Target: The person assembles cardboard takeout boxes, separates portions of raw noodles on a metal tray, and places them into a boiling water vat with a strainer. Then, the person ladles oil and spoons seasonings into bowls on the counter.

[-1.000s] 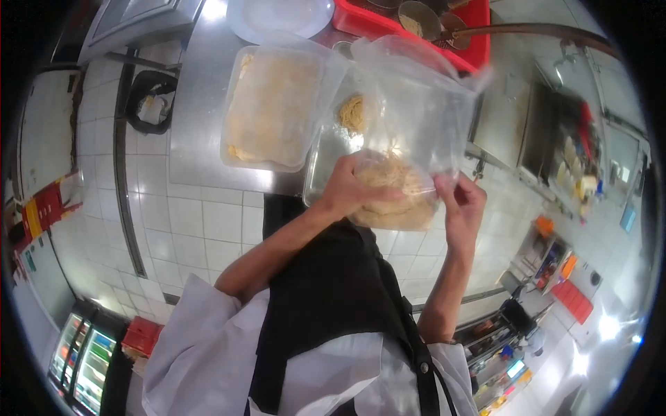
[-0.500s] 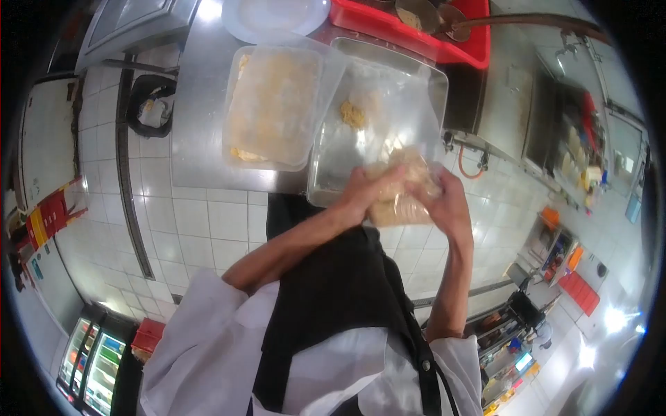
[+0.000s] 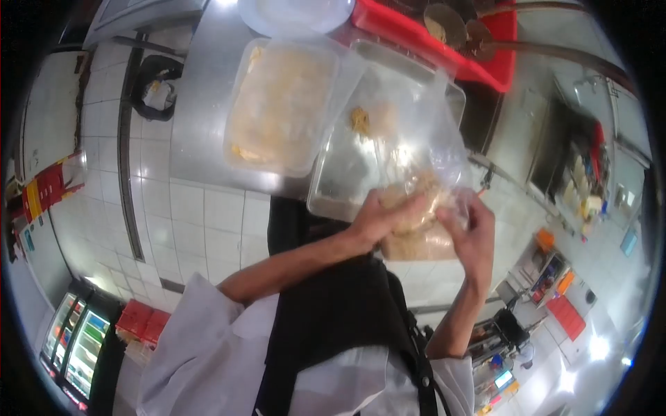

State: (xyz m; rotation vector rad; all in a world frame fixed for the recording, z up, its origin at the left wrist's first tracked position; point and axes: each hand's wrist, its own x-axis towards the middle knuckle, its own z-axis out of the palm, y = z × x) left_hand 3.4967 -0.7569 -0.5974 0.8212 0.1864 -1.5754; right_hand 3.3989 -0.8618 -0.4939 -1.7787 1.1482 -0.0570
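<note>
Between my hands is a transparent plastic bag (image 3: 420, 243) with pale beige food in its lower part. Its loose upper part stretches away over a metal tray (image 3: 326, 182). My left hand (image 3: 383, 220) grips the bag from the left, fingers across its front. On the other side, my right hand (image 3: 472, 229) pinches the bag's right edge. A small brown clump of food (image 3: 360, 120) lies in the tray. To the left stands a plastic container (image 3: 284, 107) of yellowish food, partly covered by a thin plastic sheet.
Behind the tray is a red bin (image 3: 510, 62) holding ladle-like utensils (image 3: 444, 26). A pale blue-white plate (image 3: 297, 15) rests at the back of the steel table (image 3: 194, 132). On the floor to the left stands a black waste bin (image 3: 156, 89).
The bag's loose top has opened out and now stretches up over the tray. Both hands and the bag sit lower and further right in the view, which has also shifted.
</note>
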